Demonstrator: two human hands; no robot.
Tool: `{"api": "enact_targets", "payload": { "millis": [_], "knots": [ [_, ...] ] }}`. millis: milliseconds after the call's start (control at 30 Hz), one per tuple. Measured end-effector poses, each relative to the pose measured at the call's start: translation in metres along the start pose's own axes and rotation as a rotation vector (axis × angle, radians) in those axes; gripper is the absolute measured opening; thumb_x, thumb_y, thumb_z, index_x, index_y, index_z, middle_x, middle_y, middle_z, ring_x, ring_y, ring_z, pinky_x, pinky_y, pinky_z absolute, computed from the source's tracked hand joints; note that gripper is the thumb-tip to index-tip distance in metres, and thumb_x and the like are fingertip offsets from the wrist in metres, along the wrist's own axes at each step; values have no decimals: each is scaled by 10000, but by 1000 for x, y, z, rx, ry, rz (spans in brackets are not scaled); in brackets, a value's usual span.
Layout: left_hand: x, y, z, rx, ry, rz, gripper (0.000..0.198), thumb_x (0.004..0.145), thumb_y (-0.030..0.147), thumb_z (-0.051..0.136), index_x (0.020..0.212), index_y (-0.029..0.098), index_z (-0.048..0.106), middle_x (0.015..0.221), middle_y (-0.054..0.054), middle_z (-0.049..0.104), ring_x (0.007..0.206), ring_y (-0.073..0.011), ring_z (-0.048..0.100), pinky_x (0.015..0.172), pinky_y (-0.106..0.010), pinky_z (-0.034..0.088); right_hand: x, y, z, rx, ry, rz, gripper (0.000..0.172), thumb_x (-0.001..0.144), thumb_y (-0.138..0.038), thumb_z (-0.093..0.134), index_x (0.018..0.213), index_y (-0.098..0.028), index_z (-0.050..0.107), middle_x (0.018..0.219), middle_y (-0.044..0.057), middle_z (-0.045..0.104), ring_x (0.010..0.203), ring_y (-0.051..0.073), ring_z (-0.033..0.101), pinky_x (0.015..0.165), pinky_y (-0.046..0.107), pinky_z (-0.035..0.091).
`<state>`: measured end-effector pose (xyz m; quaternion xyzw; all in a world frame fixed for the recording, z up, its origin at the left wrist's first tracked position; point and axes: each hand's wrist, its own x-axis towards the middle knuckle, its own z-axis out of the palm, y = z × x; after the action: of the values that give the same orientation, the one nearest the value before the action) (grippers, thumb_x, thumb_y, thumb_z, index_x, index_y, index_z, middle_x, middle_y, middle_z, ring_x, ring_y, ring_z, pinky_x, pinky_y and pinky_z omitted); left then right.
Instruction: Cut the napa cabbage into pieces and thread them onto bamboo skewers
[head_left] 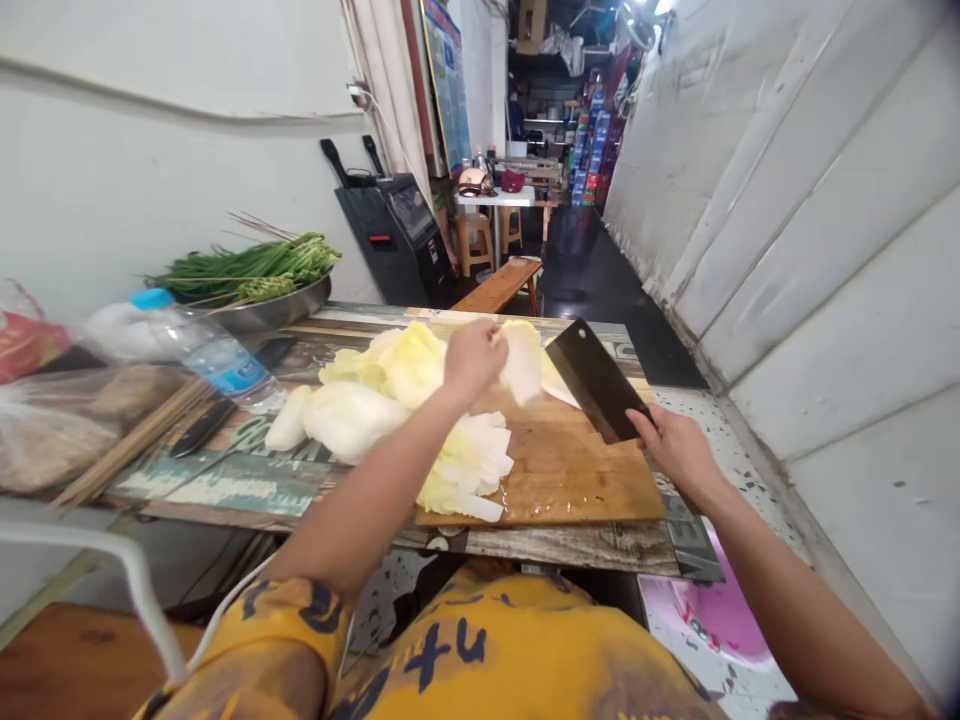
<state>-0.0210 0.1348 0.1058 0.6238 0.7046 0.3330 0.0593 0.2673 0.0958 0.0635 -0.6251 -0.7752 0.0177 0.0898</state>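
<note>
My left hand [474,357] is closed round a pale cabbage leaf [523,362], which it holds a little above the wooden cutting board [577,475]. My right hand [673,443] grips the handle of a dark cleaver [596,378] whose blade tilts up over the board's right side. Cut cabbage pieces [469,465] lie heaped on the board's left part. Whole yellow-white cabbage leaves [375,385] are piled just left of the board on the table.
On the table's left are a plastic water bottle [214,355], a metal tray of green chives [255,275], wooden skewers [135,440] and plastic bags [45,420]. A white wall [825,250] runs along the right. A bench [499,285] and stools stand beyond the table.
</note>
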Motion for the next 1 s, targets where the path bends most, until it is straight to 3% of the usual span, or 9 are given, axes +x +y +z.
{"api": "enact_targets", "payload": {
  "millis": [100,200,267,333,433,500,567,733,1000],
  "knots": [
    [-29,14,43,-53,-226,-52,249,788,208,503,990,147,636,894,-49,703,809,-180,643,723,-262,477,-6,1,-14,-21,54,74,420,973,-411,273,851,-165,590,736,95,692,652,206,633,569,263,349],
    [-53,18,66,-39,-316,-65,337,781,215,559,1107,132,580,936,-77,699,806,-198,650,732,-291,491,-14,-1,-25,-75,77,68,391,972,-411,302,863,-167,587,742,93,696,659,214,637,569,268,330],
    [-66,19,65,11,-322,-16,448,805,246,572,1229,121,498,1016,-117,677,885,-236,639,792,-339,485,-21,-4,-28,-117,49,14,376,971,-416,321,872,-174,591,735,83,697,655,215,637,562,271,314],
    [-79,20,57,164,-287,149,441,854,226,521,1266,84,454,1099,-178,630,1004,-282,596,862,-399,456,-28,-8,-28,-149,3,-47,367,971,-413,333,867,-179,595,723,73,695,642,210,637,549,272,298],
    [-98,20,49,374,-299,446,250,871,96,430,1072,86,578,1111,-191,600,1045,-282,559,880,-399,440,-34,-15,-28,-184,-59,-125,363,974,-398,341,839,-174,593,704,66,690,635,206,641,533,273,286],
    [-108,18,52,407,-389,555,207,854,60,434,930,107,620,1009,-155,624,982,-262,571,836,-375,455,-34,-20,-28,-202,-99,-159,363,977,-389,338,847,-166,593,710,70,691,647,210,648,531,271,294],
    [-113,16,59,434,-449,619,191,860,80,444,906,107,627,927,-141,629,938,-262,573,802,-380,460,-32,-25,-28,-222,-142,-182,358,978,-377,336,874,-159,601,737,79,698,670,217,658,537,269,313],
    [-114,13,74,449,-460,635,213,882,131,431,933,94,635,920,-152,634,922,-279,567,771,-408,453,-22,-35,-29,-260,-210,-221,380,979,-371,317,923,-140,613,812,111,712,728,227,676,576,277,381],
    [-117,13,75,439,-455,650,221,870,109,435,945,82,641,935,-152,640,908,-289,567,734,-400,455,-17,-40,-31,-271,-261,-246,342,981,-342,317,1001,-136,590,849,125,715,752,248,683,607,296,433]
  ]
}}
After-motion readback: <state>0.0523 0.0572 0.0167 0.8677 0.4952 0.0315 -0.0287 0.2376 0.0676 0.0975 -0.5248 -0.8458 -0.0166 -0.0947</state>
